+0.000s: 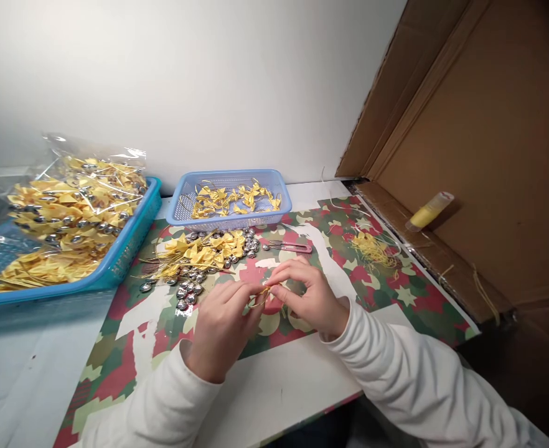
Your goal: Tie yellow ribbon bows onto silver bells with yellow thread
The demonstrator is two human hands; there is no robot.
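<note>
We see the left hand and right hand meeting over the camouflage-patterned paper mat, both pinching a thin looped gold cord between their fingertips, just above the mat's surface; beyond them lies a loose heap of yellow satin ribbon bows and shiny silver oval beads, touching the mat; a slim pink metal tool lies just beside it; a pale blue perforated plastic basket holds more bows; a larger turquoise tray carries crinkled clear bags; a brown cardboard box stands to the right.
</note>
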